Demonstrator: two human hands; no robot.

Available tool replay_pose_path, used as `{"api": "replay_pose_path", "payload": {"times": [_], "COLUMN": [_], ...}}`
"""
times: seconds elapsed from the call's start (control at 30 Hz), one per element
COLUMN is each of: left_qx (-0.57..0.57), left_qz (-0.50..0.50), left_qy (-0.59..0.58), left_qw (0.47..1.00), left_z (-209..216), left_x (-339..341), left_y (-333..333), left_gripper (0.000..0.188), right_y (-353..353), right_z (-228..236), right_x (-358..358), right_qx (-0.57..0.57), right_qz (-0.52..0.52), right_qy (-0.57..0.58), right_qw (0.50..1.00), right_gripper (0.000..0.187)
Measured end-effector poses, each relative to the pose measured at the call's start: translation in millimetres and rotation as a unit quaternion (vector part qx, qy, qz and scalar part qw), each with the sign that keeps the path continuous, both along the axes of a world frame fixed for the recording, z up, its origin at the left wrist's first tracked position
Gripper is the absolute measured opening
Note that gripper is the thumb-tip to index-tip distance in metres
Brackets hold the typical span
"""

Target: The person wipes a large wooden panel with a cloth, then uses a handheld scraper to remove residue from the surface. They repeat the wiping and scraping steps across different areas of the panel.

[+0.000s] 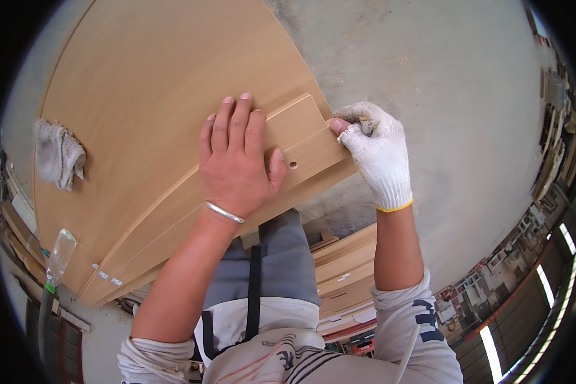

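Two long pale-brown wooden boards lie stacked side by side on a larger wooden panel. My left hand, bare with a silver bracelet at the wrist, rests flat across the upper board, fingers stretched out. Its thumb reaches over the lower board, beside a small round hole. At the right end of these boards is my right hand, in a white knit glove with a yellow cuff. Its bare thumb tip touches the board's end corner and its fingers are curled; a small greyish bit shows between them, too unclear to name.
A crumpled grey rag lies on the panel's left side. Near the lower left corner stands a clear-headed tool with a grey hose. More planks are stacked below, beside my legs. Grey concrete floor extends to the right.
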State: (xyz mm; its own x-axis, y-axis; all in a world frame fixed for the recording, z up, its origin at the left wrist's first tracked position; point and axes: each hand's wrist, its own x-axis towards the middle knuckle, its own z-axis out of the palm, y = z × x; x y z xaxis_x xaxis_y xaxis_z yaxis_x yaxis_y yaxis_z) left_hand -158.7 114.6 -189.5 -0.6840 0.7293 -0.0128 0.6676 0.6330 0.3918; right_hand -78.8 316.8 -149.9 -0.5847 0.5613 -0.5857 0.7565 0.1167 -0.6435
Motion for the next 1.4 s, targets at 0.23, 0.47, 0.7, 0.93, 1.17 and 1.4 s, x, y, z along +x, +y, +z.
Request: {"api": "replay_pose_path", "payload": {"times": [0.23, 0.47, 0.7, 0.93, 1.17, 1.4], "left_qx": [-0.007, -0.023, -0.006, 0.026, 0.07, 0.075], "left_qz": [-0.017, -0.022, -0.006, 0.021, 0.08, 0.191], "left_qy": [0.018, 0.023, 0.02, 0.01, 0.087, -0.106], "left_qw": [1.0, 0.999, 1.0, 0.999, 0.991, 0.973], "left_z": [-1, 2, 0, -3, -7, 24], "left_x": [3, 4, 4, 4, 36, 179], "left_y": [2, 1, -3, -3, -27, -140], "left_gripper": [0.055, 0.055, 0.054, 0.058, 0.055, 0.057], "right_y": [32, 20, 22, 47, 8, -132], "right_z": [-35, -37, -43, -77, -28, 21], "right_x": [17, 40, 9, 51, 107, 144], "right_qx": [-0.212, -0.224, -0.225, -0.273, -0.247, -0.249], "right_qz": [-0.072, -0.124, 0.003, -0.145, -0.2, 0.091], "right_qy": [0.025, 0.081, 0.102, 0.177, 0.238, 0.032], "right_qw": [0.974, 0.963, 0.969, 0.934, 0.918, 0.964], "right_gripper": [0.017, 0.028, 0.013, 0.021, 0.024, 0.033]}}
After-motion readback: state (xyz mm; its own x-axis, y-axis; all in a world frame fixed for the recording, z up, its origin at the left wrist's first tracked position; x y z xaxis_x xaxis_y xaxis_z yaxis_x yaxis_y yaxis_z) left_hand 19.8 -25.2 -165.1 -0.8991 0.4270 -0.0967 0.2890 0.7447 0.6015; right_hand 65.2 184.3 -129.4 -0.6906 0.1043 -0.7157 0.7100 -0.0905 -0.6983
